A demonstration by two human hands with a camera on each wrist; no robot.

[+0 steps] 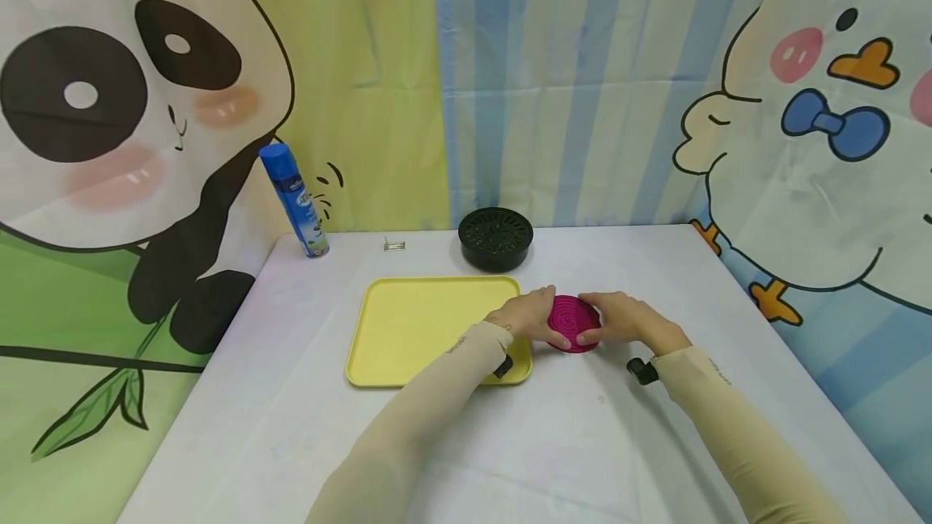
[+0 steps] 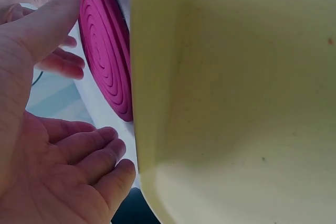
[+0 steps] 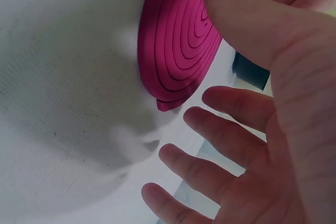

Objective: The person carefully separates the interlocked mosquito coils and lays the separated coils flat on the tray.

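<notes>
A pink mosquito coil (image 1: 573, 323) lies flat on the white table, just right of the yellow tray (image 1: 437, 331). My left hand (image 1: 530, 316) is at the coil's left side, thumb at its near edge and fingers spread loosely beyond. From the right, my right hand (image 1: 628, 320) reaches round the other side. In the right wrist view its thumb overlaps the coil (image 3: 173, 51), while the four fingers stay extended and apart from it. The left wrist view shows the left fingers (image 2: 100, 156) relaxed, short of the coil's rim.
A black round coil holder (image 1: 496, 239) with a slotted lid stands behind the tray. Left of it lies a small metal coil stand (image 1: 394, 246). A blue spray can (image 1: 294, 200) stands at the back left corner. Printed curtains (image 1: 582, 87) border the table.
</notes>
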